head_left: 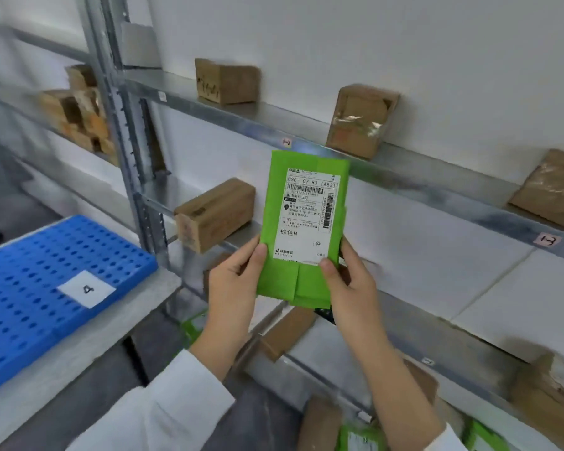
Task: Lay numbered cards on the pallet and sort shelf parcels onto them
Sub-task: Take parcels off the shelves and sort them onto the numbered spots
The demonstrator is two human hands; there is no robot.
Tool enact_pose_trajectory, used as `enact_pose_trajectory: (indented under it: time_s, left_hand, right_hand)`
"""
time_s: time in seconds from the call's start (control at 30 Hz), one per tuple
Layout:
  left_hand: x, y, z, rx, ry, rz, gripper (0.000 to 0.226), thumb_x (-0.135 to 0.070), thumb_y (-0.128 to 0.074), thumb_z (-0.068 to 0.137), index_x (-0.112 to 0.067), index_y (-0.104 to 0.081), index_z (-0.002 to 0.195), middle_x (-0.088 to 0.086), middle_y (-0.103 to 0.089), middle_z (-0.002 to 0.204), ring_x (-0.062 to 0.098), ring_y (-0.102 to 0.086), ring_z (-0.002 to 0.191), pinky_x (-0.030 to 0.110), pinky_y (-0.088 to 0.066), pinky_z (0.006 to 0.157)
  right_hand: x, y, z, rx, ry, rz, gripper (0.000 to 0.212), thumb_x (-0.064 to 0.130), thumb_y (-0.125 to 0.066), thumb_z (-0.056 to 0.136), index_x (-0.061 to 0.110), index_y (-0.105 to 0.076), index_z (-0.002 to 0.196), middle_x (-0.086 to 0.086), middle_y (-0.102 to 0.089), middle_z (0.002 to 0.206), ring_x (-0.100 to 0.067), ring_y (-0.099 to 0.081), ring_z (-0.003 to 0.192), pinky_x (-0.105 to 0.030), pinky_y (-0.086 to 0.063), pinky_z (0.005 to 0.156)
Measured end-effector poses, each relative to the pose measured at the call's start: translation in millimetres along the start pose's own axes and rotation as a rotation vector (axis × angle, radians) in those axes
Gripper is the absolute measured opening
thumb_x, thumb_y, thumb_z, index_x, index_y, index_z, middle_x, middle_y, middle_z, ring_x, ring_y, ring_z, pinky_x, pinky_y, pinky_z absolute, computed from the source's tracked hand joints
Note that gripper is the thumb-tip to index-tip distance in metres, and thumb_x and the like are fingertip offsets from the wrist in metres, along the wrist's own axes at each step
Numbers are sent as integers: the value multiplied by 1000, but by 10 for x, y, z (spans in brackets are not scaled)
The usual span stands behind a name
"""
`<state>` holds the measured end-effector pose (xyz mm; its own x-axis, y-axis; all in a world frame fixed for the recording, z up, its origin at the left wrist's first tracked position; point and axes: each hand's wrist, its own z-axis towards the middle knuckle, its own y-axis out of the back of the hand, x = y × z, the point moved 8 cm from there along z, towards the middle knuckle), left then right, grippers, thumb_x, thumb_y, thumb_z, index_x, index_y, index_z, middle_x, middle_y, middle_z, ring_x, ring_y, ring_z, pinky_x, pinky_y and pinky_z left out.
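Green parcel (pixel 302 229) stands upright in our two hands, in the air in front of the metal rack (pixel 404 177), resting on no shelf and well apart from the pallet. Nearest to us, white sleeves (pixel 163 411) cover both forearms. Our left hand (pixel 233 288) grips the parcel's lower left edge, thumb on the front and fingers curled behind. Our right hand (pixel 349 284) pinches the lower right edge the same way, its thumb at the bottom corner of the white shipping label (pixel 310 216) that faces us.

Below the hands, on the rack's lower shelves, we see low brown boxes (pixel 285 333) and other green packets (pixel 360 439), partly hidden by our arms. To the left, the blue pallet (pixel 23 288) carries a white card (pixel 87 289) marked 4 near its right edge.

Beyond the parcel, a long box (pixel 215 213) lies at the left end of the middle shelf, beside the rack's upright post (pixel 134 164). On the top shelf a small box (pixel 227 81) sits near the left end, a taped box (pixel 360 120) stands at the front edge above the parcel, and a flat brown packet (pixel 554 190) lies at the far right. Farthest off, a blurred stack of boxes (pixel 75 115) fills the next bay on the left.
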<state>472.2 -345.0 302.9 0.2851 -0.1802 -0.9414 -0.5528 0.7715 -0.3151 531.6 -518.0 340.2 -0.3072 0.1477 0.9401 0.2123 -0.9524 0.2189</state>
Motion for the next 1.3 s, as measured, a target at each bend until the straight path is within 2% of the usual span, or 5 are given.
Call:
enact_pose_trajectory:
  time_s: [0.13, 0.4, 0.7, 1.17, 1.3]
  left_hand:
    - [-72, 739, -202, -145, -17, 4, 21, -25, -66, 88, -39, -74, 101, -12, -72, 107, 2, -66, 105, 19, -54, 85]
    - [-367, 2228, -728, -562, -66, 52, 21, -25, -64, 89, -31, -72, 107, -18, -72, 104, -5, -64, 102, 6, -49, 77]
    - [-724, 3721, -1501, -930, -87, 5, 25, -23, -65, 88, -25, -72, 111, -16, -73, 102, -5, -67, 96, 5, -50, 72]
    - [-1141, 5398, -1919, -1114, -90, 23, 27, -21, -65, 90, -22, -70, 116, -16, -73, 101, -4, -67, 97, 8, -51, 74]
    - [-1124, 5663, -1844, -1149, -71, 44, 29, -21, -62, 91, -22, -68, 120, -15, -74, 100, 0, -69, 95, 11, -53, 74]
  right_hand:
    - [-24, -665, -143, 204, -17, 13, 47, 20, -54, 98, 35, -44, 142, 19, -54, 137, 0, -50, 125, -35, -43, 107]
    - [245, -2162, -452, 630, 14, 117, 42, 25, -56, 96, 39, -52, 135, 29, -62, 120, 10, -58, 109, -8, -49, 83]
    - [547, -3824, -1254, 890, -113, 255, 31, 22, -58, 95, 41, -61, 120, 25, -69, 110, 5, -66, 100, -10, -52, 72]
    - [876, -5633, -2158, 1080, -115, 150, 35, 23, -54, 98, 34, -58, 130, 24, -67, 115, 5, -62, 106, -22, -51, 90]
    - [860, -5956, -2217, 1110, -113, 143, 38, 18, -52, 98, 50, -57, 117, 34, -65, 110, 14, -59, 102, -8, -50, 80]
